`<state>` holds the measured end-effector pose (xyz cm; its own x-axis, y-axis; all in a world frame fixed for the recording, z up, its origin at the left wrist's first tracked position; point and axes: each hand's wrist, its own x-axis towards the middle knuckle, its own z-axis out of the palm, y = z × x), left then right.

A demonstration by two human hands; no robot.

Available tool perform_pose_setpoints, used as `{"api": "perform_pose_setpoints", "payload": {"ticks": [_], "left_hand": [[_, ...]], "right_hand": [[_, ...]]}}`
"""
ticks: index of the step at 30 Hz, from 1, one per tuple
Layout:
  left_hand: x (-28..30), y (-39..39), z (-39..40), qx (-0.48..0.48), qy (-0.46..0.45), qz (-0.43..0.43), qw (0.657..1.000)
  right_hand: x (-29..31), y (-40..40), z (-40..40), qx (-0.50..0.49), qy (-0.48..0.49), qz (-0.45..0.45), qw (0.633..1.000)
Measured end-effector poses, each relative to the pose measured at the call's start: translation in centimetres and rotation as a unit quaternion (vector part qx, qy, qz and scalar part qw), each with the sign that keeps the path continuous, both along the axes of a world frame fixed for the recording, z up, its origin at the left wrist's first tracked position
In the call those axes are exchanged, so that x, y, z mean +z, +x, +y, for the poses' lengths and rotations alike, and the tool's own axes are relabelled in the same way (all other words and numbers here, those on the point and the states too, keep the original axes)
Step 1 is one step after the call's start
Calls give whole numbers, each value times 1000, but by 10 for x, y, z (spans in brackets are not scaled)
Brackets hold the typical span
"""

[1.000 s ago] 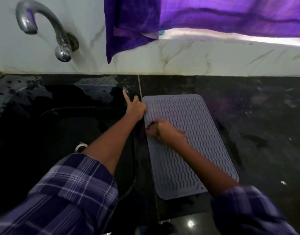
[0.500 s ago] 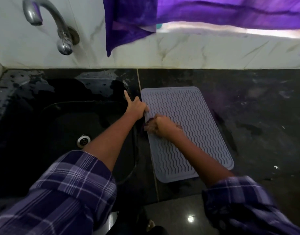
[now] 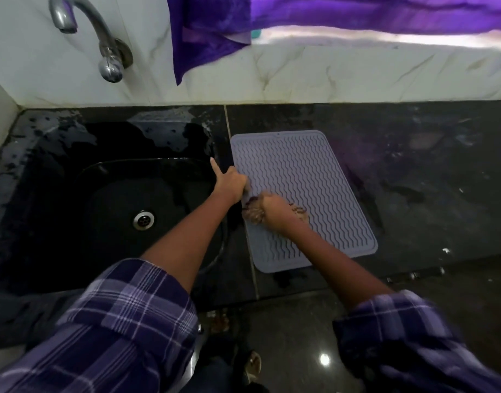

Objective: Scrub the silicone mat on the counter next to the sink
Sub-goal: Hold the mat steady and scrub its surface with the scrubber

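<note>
**Scrubbing at the mat's left edge, beside the sink**

I see the black stone counter filling the middle band of the frame, wet and streaked, with broad bare room to the right of the work. The black sink takes the left half; its rim runs just left of the mat. The grey silicone mat lies flat at centre, its wavy ribs showing, tilted slightly against the counter's front edge. Its near edge stops short of that front edge, and its far edge is well short of the marble backsplash.

A purple cloth hangs at upper centre; the chrome tap curves at upper left.

My left hand pinches the mat's left edge, forefinger pointing out over the sink rim. My right hand is closed around a blurred scrubber, pressed onto the mat near that same edge, just beside the left hand.
</note>
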<state>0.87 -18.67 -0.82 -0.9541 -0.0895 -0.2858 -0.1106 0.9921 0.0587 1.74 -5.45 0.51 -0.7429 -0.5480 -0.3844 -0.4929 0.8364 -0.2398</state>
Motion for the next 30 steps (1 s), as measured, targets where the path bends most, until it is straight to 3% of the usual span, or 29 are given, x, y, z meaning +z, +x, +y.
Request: {"api": "perform_pose_setpoints", "payload": {"ticks": [5,7,9,11,14,19,22,25,27,30], "left_hand": [[2,2,-3,1,-3,-58,998],[1,6,-1,-3,-13,-76,997],[1,8,2,-2,-11,-81,997],[0,9,3,-3,-14,-82,997],[-5,10,2,-14,-30,-80,996],[-4,10,-2,-32,-36,-88,995],[-3,15,1,-35,-35,-90,995],[2,12,-1,-31,-10,-81,996],[6,4,-9,-26,10,-58,998],[7,-14,-23,-4,6,-23,1000]], "right_hand": [[-10,68,55,30,33,-81,996],[-1,63,59,40,83,-142,985],[11,38,48,66,62,-177,980],[13,11,34,24,-15,-118,993],[-4,10,25,-18,-9,34,999],[-21,64,77,113,-32,47,992],[-11,61,85,76,28,-49,995],[15,11,69,70,25,-183,980],[26,-26,57,22,-26,-191,981],[29,-69,35,-63,-91,-127,986]]}}
